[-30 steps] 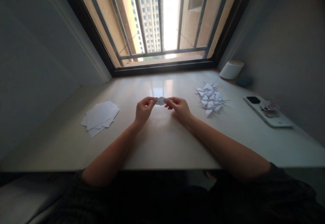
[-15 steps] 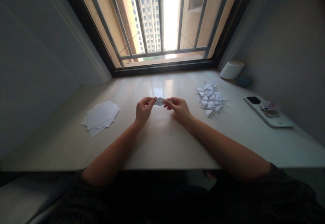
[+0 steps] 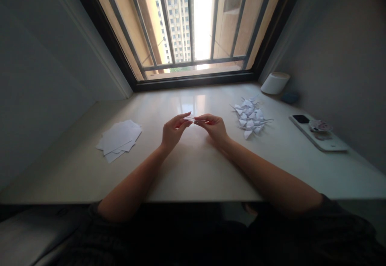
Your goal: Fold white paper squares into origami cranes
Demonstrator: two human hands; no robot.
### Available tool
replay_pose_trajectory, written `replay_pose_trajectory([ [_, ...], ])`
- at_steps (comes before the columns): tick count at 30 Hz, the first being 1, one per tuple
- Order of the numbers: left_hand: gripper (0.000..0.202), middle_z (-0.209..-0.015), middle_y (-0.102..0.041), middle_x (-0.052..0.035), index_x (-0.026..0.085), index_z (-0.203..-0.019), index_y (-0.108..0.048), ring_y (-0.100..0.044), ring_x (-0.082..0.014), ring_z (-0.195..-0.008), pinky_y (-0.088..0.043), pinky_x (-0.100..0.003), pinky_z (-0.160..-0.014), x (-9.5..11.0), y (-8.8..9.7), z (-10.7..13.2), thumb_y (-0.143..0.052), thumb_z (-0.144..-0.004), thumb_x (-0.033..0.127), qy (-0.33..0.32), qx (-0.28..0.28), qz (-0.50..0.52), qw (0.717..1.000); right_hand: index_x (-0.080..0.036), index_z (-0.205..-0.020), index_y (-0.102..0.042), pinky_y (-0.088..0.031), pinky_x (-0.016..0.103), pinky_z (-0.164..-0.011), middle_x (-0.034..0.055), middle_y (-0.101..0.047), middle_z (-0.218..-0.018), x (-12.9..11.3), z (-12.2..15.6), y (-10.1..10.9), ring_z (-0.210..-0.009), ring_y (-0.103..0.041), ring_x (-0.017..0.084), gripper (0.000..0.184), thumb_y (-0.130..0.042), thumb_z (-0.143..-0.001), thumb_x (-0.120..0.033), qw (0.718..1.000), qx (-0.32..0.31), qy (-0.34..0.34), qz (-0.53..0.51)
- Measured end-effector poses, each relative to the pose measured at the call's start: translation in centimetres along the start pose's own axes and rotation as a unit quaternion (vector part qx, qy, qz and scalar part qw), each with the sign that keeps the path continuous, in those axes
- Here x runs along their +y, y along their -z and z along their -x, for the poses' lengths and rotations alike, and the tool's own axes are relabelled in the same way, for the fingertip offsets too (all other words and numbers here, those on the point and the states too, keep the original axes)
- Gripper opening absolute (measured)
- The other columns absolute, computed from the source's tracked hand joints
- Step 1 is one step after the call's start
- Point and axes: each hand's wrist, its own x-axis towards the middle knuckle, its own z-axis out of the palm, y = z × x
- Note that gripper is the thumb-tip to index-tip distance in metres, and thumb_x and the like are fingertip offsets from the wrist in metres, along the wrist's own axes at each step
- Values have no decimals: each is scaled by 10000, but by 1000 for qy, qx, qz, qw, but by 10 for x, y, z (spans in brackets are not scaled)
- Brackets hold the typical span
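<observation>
A small folded piece of white paper (image 3: 189,118) is held up between my hands above the middle of the white tabletop. The thumb and fingers of my right hand (image 3: 212,126) pinch its right end. My left hand (image 3: 174,129) is around the left end, thumb below and index finger above, with a gap between their tips. The paper is seen almost edge-on, so its folds are hard to make out. To the left lies a loose stack of white paper sheets (image 3: 119,138). On the right is a pile of folded white paper pieces (image 3: 251,117) with thin pointed ends.
A phone (image 3: 319,137) with a round attachment on its back lies at the right. Behind it, near the wall, are a white cylindrical object (image 3: 275,83) and a small dark bluish thing (image 3: 290,97). A barred window (image 3: 193,83) borders the table's far side.
The folded paper has turned from showing its flat face to nearly edge-on. My left thumb and index finger have spread apart around it, while my right hand keeps its pinch.
</observation>
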Motion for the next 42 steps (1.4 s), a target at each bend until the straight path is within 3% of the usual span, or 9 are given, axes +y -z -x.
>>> replay_pose_trajectory([
  [5, 242, -1022, -735, -77, 209, -955, -748, -692, -203, -932, -537, -343, -880, 0, 1, -1, -717, -765, 356, -30, 9, -13, 999, -239, -805, -768, -520, 330, -728, 31, -749, -795, -2, 1, -2, -725, -655, 168, 264, -823, -595, -389, 999, -18, -22, -33],
  [13, 196, -912, -752, -56, 217, -887, -760, -699, -200, -857, -544, -340, -830, 1, 3, 0, -728, -755, 358, -45, 27, -39, 998, -232, -775, -773, -539, 343, -728, 31, -752, -758, -8, 1, -2, -668, -647, 157, 275, -827, -573, -410, 997, -24, -50, -51],
  [20, 178, -859, -750, -52, 214, -850, -763, -693, -189, -807, -543, -322, -775, 0, 1, -1, -732, -748, 357, -43, 48, -32, 997, -244, -758, -773, -537, 348, -723, 32, -748, -746, -9, 0, -2, -656, -643, 161, 263, -823, -576, -427, 998, -24, -43, -47],
  [31, 200, -889, -752, -58, 202, -880, -760, -701, -191, -832, -554, -332, -810, -4, -2, -2, -746, -732, 336, -23, 55, 22, 998, -240, -784, -773, -530, 334, -698, 30, -749, -754, -7, 1, -3, -636, -640, 151, 277, -822, -579, -420, 997, -12, -56, -57],
  [42, 184, -900, -756, -30, 257, -894, -764, -703, -202, -834, -546, -326, -792, 9, 1, 3, -702, -778, 386, -58, 70, -127, 988, -239, -768, -774, -545, 351, -684, 29, -750, -758, -9, 2, -5, -618, -643, 158, 294, -835, -553, -429, 997, 7, -55, -52],
])
